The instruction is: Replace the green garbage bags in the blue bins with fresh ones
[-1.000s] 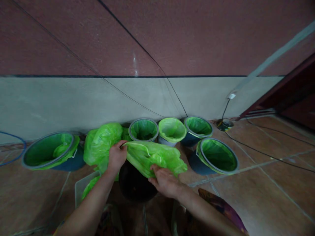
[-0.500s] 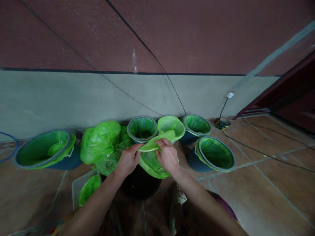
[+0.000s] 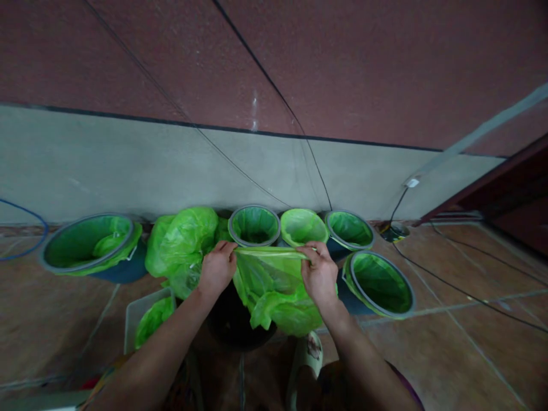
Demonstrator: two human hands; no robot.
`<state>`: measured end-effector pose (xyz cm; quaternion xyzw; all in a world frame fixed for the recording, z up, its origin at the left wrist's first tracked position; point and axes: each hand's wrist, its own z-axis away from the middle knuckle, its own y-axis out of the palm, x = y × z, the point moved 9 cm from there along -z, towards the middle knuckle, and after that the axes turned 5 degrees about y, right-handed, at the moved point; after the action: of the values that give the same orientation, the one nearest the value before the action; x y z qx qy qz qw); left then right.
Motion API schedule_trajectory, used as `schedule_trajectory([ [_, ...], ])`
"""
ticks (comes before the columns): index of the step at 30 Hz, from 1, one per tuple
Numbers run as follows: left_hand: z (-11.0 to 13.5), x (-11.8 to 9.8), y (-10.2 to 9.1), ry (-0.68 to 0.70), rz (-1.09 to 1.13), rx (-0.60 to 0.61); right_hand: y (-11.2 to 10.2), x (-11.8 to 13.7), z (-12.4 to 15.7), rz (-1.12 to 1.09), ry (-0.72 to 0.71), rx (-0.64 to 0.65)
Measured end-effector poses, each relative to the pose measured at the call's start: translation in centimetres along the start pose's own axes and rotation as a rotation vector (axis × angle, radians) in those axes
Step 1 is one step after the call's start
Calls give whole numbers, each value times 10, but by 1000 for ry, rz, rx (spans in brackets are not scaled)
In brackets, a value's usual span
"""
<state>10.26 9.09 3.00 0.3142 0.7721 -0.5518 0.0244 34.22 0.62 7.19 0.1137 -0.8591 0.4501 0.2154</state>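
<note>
Pinching one end of the upper edge of a thin, translucent bright green plastic bag point(image 3: 285, 282), the person's left hand point(image 3: 218, 267) works opposite the right hand point(image 3: 320, 274), which grasps the other end, so the edge runs straight between them. The bag hangs crumpled below that edge, partly in front of a dark round container point(image 3: 233, 325). Right of the right hand stands a round blue bucket with a grey rim and green liner point(image 3: 356, 303); left of the left hand sits a puffy green plastic bundle point(image 3: 184, 240).
</note>
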Motion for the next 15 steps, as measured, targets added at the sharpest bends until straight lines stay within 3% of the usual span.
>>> schedule_trajectory([
  [8, -4, 18, -5, -108, -19, 13, -31, -36, -10, 25, 80, -151],
  [15, -4, 53, -20, -382, 9, -21, -67, -63, -13, 45, 171, -284],
])
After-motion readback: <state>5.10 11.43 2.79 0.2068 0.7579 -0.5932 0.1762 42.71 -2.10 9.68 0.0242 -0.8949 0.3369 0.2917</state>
